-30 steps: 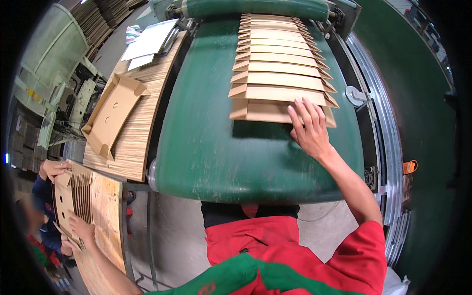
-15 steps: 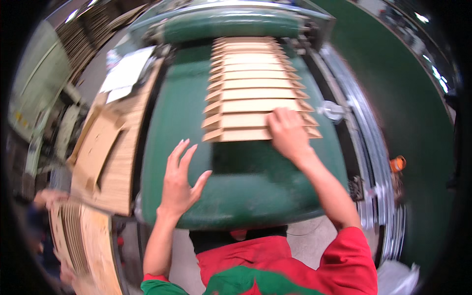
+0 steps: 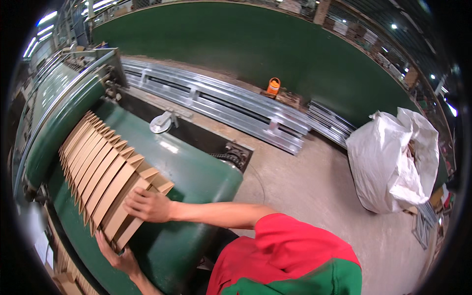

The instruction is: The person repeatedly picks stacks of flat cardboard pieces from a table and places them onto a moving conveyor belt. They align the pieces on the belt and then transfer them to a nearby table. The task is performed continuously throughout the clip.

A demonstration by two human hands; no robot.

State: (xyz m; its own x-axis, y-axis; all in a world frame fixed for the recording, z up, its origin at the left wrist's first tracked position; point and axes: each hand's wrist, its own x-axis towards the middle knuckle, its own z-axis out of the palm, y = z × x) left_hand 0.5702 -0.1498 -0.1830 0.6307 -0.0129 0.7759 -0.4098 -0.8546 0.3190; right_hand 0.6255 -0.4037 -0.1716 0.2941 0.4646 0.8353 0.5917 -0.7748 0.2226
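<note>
A row of folded brown cardboard pieces (image 3: 101, 169) lies overlapping on a green conveyor belt (image 3: 196, 169), their flaps standing up along both sides. At the near end of the row, my right hand (image 3: 147, 205) has its fingers curled over the edge of a cardboard piece. My left hand (image 3: 119, 259) is at the left corner of the nearest piece, fingers against its side and thumb in front. Part of that grip is hidden by the cardboard.
A green roller (image 3: 61, 132) crosses the belt's far end. Beyond the belt's right side lie long metal channels (image 3: 221, 105), with an orange container (image 3: 273, 86) behind them. A large white sack (image 3: 388, 162) stands on the floor at right. Flat cardboard (image 3: 66, 282) shows at lower left.
The view has swung to the right, bringing the white sack into sight. My left hand, earlier open above the belt, has come to the cardboard's left corner. My right hand stays on the near cardboard.
</note>
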